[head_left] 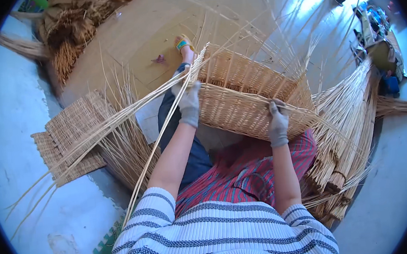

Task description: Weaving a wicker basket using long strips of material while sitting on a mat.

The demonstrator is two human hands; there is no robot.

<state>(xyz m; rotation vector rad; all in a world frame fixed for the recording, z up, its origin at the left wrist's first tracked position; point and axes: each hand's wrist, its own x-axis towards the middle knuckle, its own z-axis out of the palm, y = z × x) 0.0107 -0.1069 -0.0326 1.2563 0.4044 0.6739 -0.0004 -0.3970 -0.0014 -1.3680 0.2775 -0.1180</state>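
A rectangular woven wicker basket [240, 106] rests tilted over my lap, its opening facing away and up. Loose weaving strands [131, 114] run from its left corner far out to the lower left. My left hand [189, 103], in a grey glove, is closed around the strands at that corner. My right hand [278, 125], gloved too, grips the near rim toward the right end, thumb on top and the other fingers mostly hidden. Thin uncut stakes stick up from the basket's far and right sides. A red striped cloth [250, 171] covers my lap beneath it.
Flat woven panels [77, 129] lie at the left beside upright loose stalks [131, 149]. A large bundle of pale stalks [345, 130] is at the right. Brown bundled fibre [69, 35] sits at the far left. My sandalled foot [184, 43] extends ahead on the floor.
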